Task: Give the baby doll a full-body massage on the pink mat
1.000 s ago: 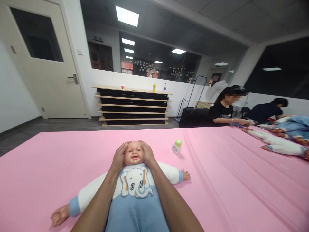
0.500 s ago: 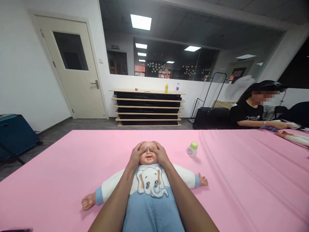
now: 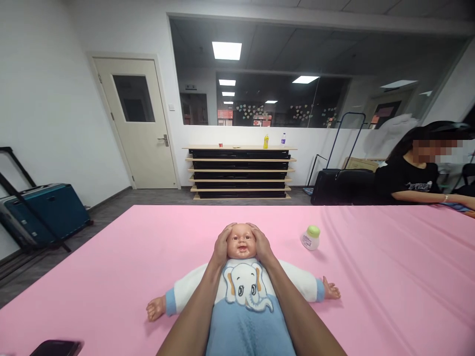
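A baby doll lies on its back on a pink-covered table, its head away from me and its arms stretched to the sides. It wears a white and blue outfit with an elephant on the chest. My left hand cups the left side of its head, fingers curved up towards the crown. On the right side, my right hand cups the head in the same way. The doll's eyes and mouth show between them. To the right of the head stands a small clear bottle with a green cap.
A dark phone lies at the near left corner of the table. Beyond the far right edge sits a person in a black shirt. A teal suitcase is on the floor at left, and stacked boards stand by the back wall.
My hands have slid outwards from over the doll's eyes to the sides of its head, uncovering the face. The view has shifted left, bringing more of the phone and suitcase into sight.
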Demonstrator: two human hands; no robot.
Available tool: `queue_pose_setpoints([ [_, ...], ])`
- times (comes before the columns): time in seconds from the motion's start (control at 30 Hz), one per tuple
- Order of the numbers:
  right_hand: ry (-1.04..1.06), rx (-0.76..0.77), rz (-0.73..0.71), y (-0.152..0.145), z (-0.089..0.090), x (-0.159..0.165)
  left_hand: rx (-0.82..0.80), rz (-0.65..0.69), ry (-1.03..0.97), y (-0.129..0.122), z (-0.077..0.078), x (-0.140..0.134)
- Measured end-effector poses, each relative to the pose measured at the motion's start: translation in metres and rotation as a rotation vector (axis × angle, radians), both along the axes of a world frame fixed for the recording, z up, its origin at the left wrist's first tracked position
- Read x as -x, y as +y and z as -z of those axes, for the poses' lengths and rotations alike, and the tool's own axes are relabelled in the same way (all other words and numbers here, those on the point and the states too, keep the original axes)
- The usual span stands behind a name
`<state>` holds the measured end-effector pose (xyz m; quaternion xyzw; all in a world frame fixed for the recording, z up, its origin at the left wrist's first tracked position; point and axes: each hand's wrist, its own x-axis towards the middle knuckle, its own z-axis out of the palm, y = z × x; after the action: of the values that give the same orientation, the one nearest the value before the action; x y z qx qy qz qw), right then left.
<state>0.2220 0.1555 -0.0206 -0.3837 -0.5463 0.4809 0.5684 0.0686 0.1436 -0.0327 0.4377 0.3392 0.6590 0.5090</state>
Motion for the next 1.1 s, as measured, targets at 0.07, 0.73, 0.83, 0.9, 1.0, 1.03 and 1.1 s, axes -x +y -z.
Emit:
queue_pose_setpoints([
  [0.07,-0.011,0.010,-0.017,-0.002,-0.002,0.000,0.005,0.020,0.020,-0.002,-0.001,0.001],
  [0.73,0.047,0.080,-0.039,-0.002,0.001,-0.001,0.031,0.013,0.047,-0.004,-0.003,0.002],
  [0.83,0.006,0.107,-0.064,-0.005,-0.003,-0.001,0.049,0.045,0.055,-0.007,-0.006,0.002],
  [0.9,-0.005,0.104,-0.061,-0.007,-0.006,-0.001,0.057,0.045,0.053,-0.007,-0.006,0.002],
  [1.0,0.013,0.077,-0.063,-0.008,-0.007,0.001,0.067,0.031,0.046,-0.003,-0.005,0.002],
  [1.03,0.024,0.071,-0.069,-0.008,-0.007,0.001,0.069,0.024,0.042,-0.001,-0.003,0.001],
  [1.1,0.045,0.062,-0.081,-0.007,-0.005,0.002,0.066,0.007,0.033,0.002,0.000,0.001],
])
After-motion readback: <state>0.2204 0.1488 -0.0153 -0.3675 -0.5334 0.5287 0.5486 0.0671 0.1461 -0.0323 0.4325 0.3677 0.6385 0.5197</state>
